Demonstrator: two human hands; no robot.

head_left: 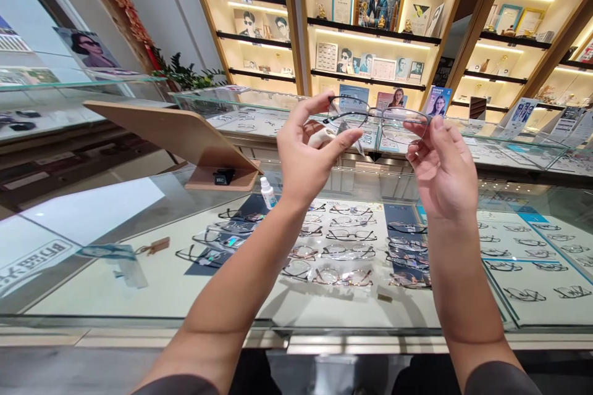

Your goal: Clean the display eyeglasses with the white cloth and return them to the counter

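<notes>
A pair of thin dark-framed eyeglasses (376,113) is held up in front of me, above the glass display counter. My left hand (311,151) is closed at the left end of the frame, with thumb and fingers around it. A crumpled whitish cloth (322,137) is tucked in the same hand. At the right end of the frame, my right hand (447,166) pinches the rim or hinge between thumb and fingers. Below, rows of eyeglasses (351,235) lie in the counter area, and a small white spray bottle (267,192) stands behind my left forearm.
The glass counter (162,315) spans the front. On it sit a wooden-backed tilted mirror or stand (171,133), a clear plastic bag (127,268) and a small brown tag (160,245). More glass cases (231,99) and lit shelves (375,31) stand behind.
</notes>
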